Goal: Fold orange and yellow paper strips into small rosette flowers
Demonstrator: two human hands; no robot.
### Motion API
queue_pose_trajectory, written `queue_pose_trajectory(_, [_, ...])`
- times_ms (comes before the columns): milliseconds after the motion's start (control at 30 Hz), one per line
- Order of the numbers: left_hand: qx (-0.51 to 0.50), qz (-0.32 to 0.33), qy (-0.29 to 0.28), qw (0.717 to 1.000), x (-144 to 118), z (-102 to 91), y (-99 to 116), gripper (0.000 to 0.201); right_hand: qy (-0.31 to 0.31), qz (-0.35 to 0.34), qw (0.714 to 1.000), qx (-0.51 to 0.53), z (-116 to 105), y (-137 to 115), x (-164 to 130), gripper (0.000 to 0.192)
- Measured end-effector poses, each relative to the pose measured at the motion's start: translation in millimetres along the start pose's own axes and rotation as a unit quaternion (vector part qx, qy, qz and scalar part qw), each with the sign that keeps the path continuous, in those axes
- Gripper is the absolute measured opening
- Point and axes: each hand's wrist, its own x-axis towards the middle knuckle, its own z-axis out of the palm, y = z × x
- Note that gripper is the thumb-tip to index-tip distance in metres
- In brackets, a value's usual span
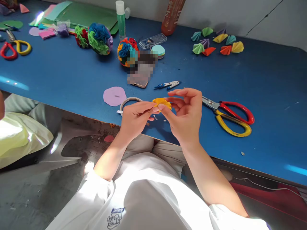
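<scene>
Far left on the blue bench [59, 76]: red and yellow scissors [14, 48], with pink and green paper scraps [46, 33] and a green sheet [86, 14] behind them. Off the bench's left edge, another person's pale sleeve [19, 134]. Next along, a green-and-red ruffled ball [82, 36] touching a blue-green ruffled ball [100, 38], then an upright glue stick [121, 19]. A multicolour ruffled ball [127, 51] sits near a clear plastic case [153, 41] and a stack of paper discs [158, 51]. A phone [139, 81], partly blurred, lies just in front of that ball. Near the bench's front edge, a lilac paper circle [114, 95] lies beside a tape roll [128, 101], partly hidden by the left hand.

Left hand [135, 118] is closed in a pinch on the left end of the yellow folded paper piece [162, 103], held just above the front edge of the bench. Right hand [187, 111] pinches the right end of it with thumb and forefinger, other fingers loosely spread. Both hands meet at the piece.

A blue compass [168, 84] lies just behind the hands. Right of the right hand, red-and-yellow-handled scissors [230, 116] lie flat, blades partly hidden behind the hand. Far back right, a cluster of folded paper fans [217, 41] in mixed colours. A brown bottle [172, 16] stands at the back edge.
</scene>
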Motion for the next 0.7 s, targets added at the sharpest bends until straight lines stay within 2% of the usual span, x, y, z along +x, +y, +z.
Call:
queue_pose_trajectory(67, [0.006,0.007,-0.026,1.0,-1,-0.7,1,0.01,-0.023,0.035,0.999,0.027,-6,2,2,0.032])
queue_pose_trajectory(167, [0.016,-0.012,-0.062,0.998,-1,-1.2,2,0.013,-0.084,0.051,0.995,-0.013,-16,-2,6,0.016])
queue_pose_trajectory(300, [0.0,-0.042,-0.075,0.996,1,-0.8,2,0.015,-0.142,-0.026,0.983,-0.113,-26,-13,11,0.01])
queue_pose_trajectory(433, [0.002,-0.058,-0.084,0.995,1,0.2,3,0.016,-0.2,-0.102,0.956,-0.191,-35,-19,23,0.01])
queue_pose_trajectory(600, [0.007,-0.077,-0.094,0.993,1,1.0,3,0.016,-0.273,-0.132,0.931,-0.203,-46,-18,41,0.011])
queue_pose_trajectory(700, [0.002,-0.08,-0.091,0.993,1,1.6,4,0.015,-0.296,-0.132,0.924,-0.2,-49,-17,47,0.014])
